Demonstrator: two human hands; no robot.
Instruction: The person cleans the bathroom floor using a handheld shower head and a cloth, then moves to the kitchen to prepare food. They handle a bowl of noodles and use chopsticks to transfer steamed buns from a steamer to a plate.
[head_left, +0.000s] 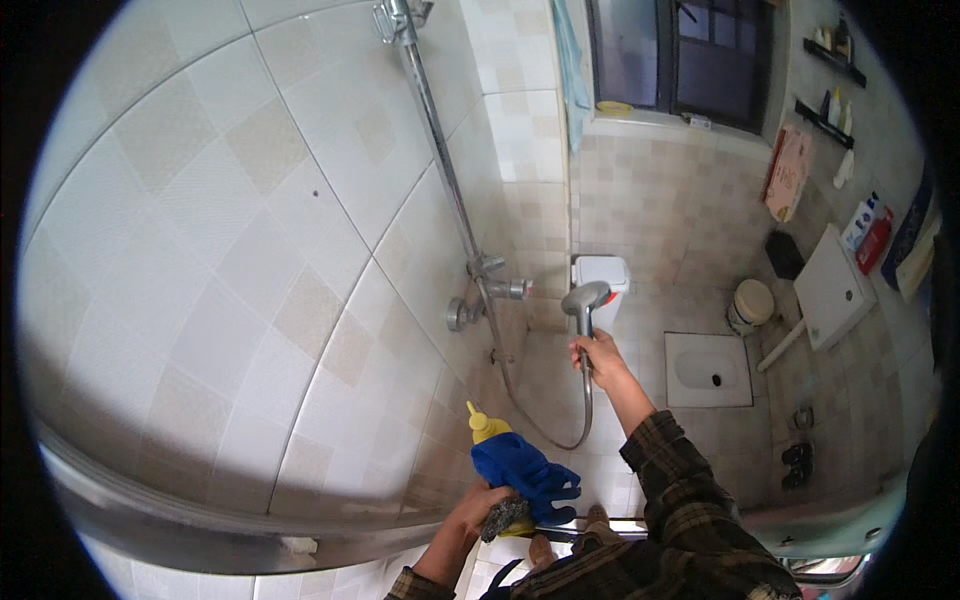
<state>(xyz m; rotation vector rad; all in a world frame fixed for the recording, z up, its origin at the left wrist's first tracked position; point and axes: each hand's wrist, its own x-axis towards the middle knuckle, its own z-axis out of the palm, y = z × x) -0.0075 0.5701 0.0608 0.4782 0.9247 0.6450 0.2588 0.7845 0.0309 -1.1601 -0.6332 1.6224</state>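
My right hand (596, 354) is closed round the handle of a chrome handheld shower head (587, 298), held out over the tiled floor. Its metal hose (517, 409) loops down and back up to the chrome shower mixer valve (495, 288) on the left wall. Lower down, my left hand (480, 504) grips a bundle: a blue rubber glove (517, 469) draped over a bottle with a yellow pump top (486, 424), and a grey scouring pad (504, 516). How the bottle sits under the glove is hidden.
A squat toilet (709, 369) lies in the floor to the right, near a lidded bucket (750, 304) and a wall sink (834, 289). A white bin (602, 271) stands by the far wall. A curved metal rail (225, 551) crosses at lower left.
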